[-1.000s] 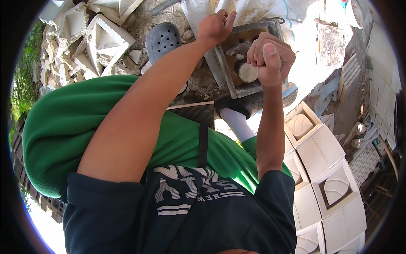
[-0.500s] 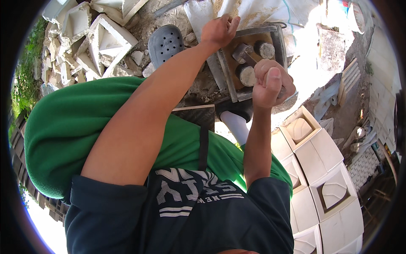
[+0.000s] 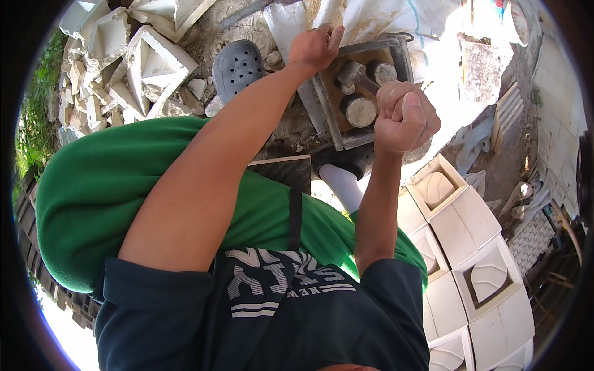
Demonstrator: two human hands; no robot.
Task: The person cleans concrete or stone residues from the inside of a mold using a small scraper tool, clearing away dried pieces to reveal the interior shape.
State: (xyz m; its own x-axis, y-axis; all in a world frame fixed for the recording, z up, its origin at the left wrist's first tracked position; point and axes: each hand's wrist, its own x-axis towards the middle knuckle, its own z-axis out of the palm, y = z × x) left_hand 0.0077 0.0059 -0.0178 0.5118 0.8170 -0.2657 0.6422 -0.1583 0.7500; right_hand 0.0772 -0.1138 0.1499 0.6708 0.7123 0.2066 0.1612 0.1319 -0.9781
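Note:
My right hand (image 3: 407, 119) is closed in a fist around the handle of a hammer (image 3: 351, 74). The hammer's metal head hangs over a dark rectangular mould frame (image 3: 330, 111) with a brown inner board. Inside the frame stand round grey cylinders; one pale-topped cylinder (image 3: 361, 111) is just below the hammer head and another (image 3: 382, 72) is to its right. At the frame's far left corner is my left hand (image 3: 314, 48), its fingers curled and one finger or thumb sticking out. What those fingers hold, if anything, is hidden.
Broken white cast pieces (image 3: 158, 65) are heaped at the far left. Cream hollow blocks (image 3: 461, 226) stand in rows at the right. A white sheet (image 3: 371, 18) lies beyond the frame, and my grey clog (image 3: 238, 68) is left of it.
My right hand has shifted slightly right, and more of the hammer handle shows. The hammer head stays over the same part of the frame. The view has moved a little; my left hand keeps its place.

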